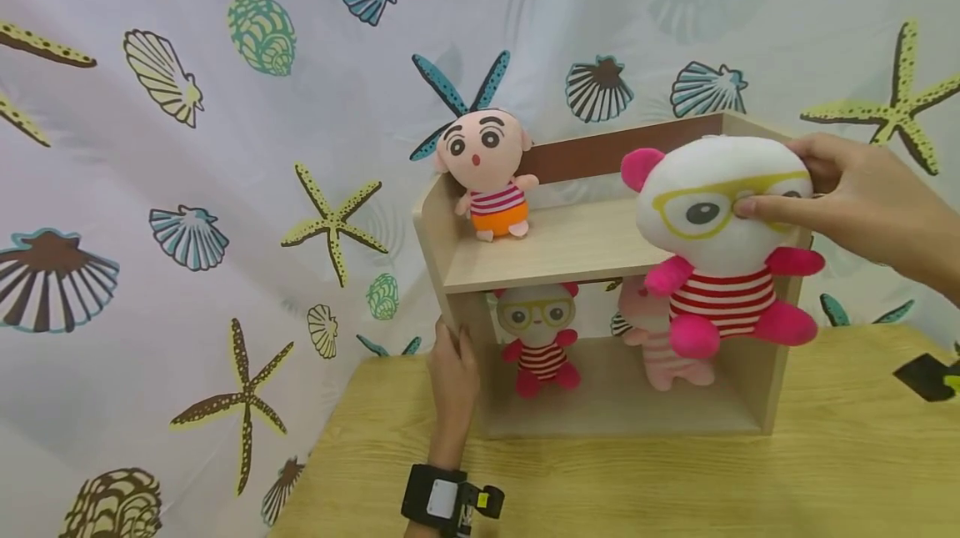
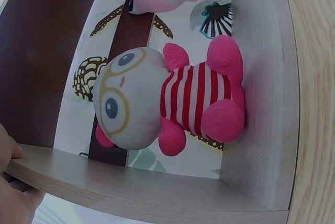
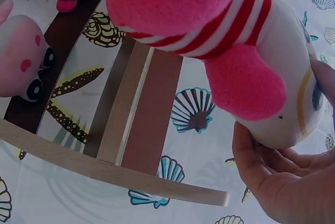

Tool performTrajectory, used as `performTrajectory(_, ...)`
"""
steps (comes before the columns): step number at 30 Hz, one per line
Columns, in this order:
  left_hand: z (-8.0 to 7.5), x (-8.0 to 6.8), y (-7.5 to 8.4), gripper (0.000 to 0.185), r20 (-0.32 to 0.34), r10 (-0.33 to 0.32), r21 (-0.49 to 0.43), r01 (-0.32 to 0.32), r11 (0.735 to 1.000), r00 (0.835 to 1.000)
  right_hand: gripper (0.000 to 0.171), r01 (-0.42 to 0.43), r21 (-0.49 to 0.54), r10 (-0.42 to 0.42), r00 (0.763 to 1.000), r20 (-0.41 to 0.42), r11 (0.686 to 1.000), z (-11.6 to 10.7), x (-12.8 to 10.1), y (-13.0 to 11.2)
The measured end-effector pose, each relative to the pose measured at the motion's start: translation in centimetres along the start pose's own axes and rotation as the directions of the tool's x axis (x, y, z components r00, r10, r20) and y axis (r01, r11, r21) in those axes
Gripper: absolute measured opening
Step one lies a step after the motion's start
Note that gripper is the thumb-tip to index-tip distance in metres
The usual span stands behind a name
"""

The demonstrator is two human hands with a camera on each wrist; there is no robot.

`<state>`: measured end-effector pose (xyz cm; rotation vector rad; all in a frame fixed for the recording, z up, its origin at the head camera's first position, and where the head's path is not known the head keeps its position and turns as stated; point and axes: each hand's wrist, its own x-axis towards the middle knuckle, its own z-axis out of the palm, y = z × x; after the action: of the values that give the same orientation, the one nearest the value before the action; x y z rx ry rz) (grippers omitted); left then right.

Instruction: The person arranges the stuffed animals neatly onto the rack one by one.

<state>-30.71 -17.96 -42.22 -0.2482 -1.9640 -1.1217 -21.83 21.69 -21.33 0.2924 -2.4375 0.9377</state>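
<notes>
My right hand (image 1: 862, 196) grips a panda plush toy (image 1: 723, 300) by its white head, thumb across the face. This plush has yellow glasses, pink limbs and a red-striped body, and it hangs before the right end of a small wooden shelf (image 1: 555, 258). Around the edge of the shelf's left side panel (image 2: 131, 190), my left hand (image 1: 453, 375) holds on, thumb and fingers on opposite faces. A matching panda plush (image 1: 542, 359) sits in the lower compartment. Beside it, a pink plush (image 1: 671, 363) is partly hidden by the upper board and the held toy.
On the upper board's left end sits a boy plush doll (image 1: 498, 213) in orange shorts. The shelf stands on a wood-grain table (image 1: 615, 488). Behind it hangs a white curtain (image 1: 247, 146) printed with shells and starfish. A wrist camera band (image 1: 442, 498) circles the left wrist.
</notes>
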Motion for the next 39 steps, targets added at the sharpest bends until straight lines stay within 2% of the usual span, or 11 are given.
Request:
performTrajectory(4, 0.0, -0.2, -0.2, 0.035, -0.008, -0.001, 0.004, 0.001, 1.000, 1.000, 0.070, 0.021, 0.027, -0.021, 1.000, -0.015, 0.999, 0.1, 1.4, -0.9)
performTrajectory(14, -0.2, -0.4, -0.2, 0.035, -0.011, -0.022, 0.007, 0.022, 1.000, 1.000, 0.073, 0.011, 0.066, -0.009, 0.999, -0.036, 0.998, 0.5, 4.4, -2.2)
performTrajectory(18, -0.2, -0.2, -0.1, 0.036, 0.002, -0.023, 0.007, 0.023, 1.000, 1.000, 0.070, 0.012, 0.081, -0.008, 0.999, -0.048, 0.997, 0.3, 5.1, -2.3)
performTrajectory(29, -0.1, 0.0, 0.0, 0.036, 0.003, -0.012, -0.010, 0.012, 1.000, 1.000, 0.077, -0.012, 0.101, 0.019, 0.997, -0.073, 0.995, -0.1, 6.9, -2.9)
performTrajectory(39, -0.1, 0.0, 0.1, 0.036, -0.002, -0.022, 0.003, 0.022, 1.000, 1.000, 0.081, 0.027, 0.061, -0.020, 0.994, -0.109, 0.998, 0.7, 8.0, -2.9)
